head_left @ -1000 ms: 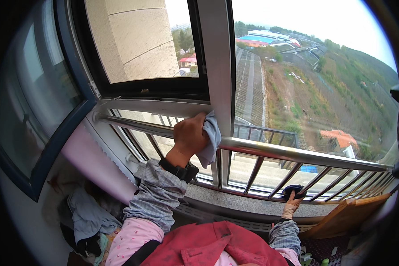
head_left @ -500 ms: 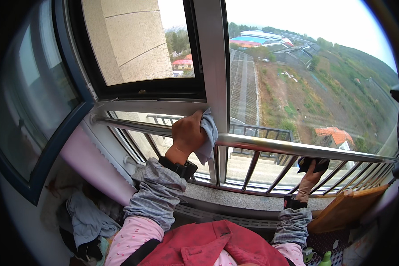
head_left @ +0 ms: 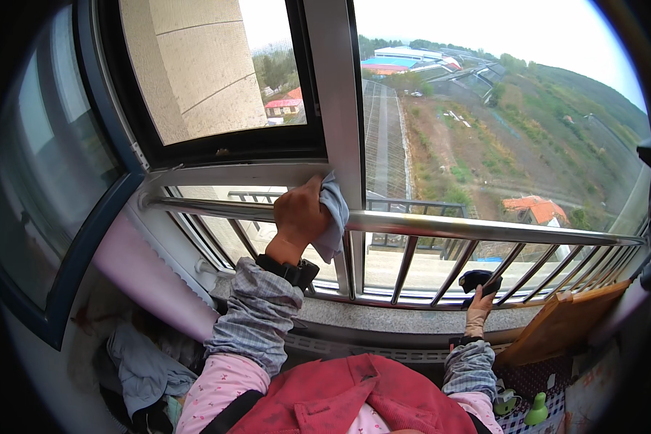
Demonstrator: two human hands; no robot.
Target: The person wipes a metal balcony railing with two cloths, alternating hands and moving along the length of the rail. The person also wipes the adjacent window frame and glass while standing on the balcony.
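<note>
My left hand (head_left: pixel 296 210) is closed round a grey-blue cloth (head_left: pixel 332 217). Hand and cloth are by the upright window post (head_left: pixel 343 108), at the level of the shiny metal handrail (head_left: pixel 448 226). Lower on the right, my right hand (head_left: pixel 479 302) grips a dark black object (head_left: pixel 477 279), too indistinct to name, beside the upright bars under the rail. Part of it shows above my fingers. Both wrists carry black bands below the hands.
An opened window sash (head_left: pixel 58 181) swings inward at left, over a pink padded piece (head_left: pixel 148 260). A stone sill (head_left: pixel 383 317) runs below the bars. On the right lean a wooden board (head_left: pixel 564 322) and, lower, a green bottle (head_left: pixel 537 411). Clothes (head_left: pixel 148 354) lie at lower left.
My right hand and the black object have moved down and left, away from the handrail. My left hand stays by the window post with the cloth; the view has shifted slightly.
</note>
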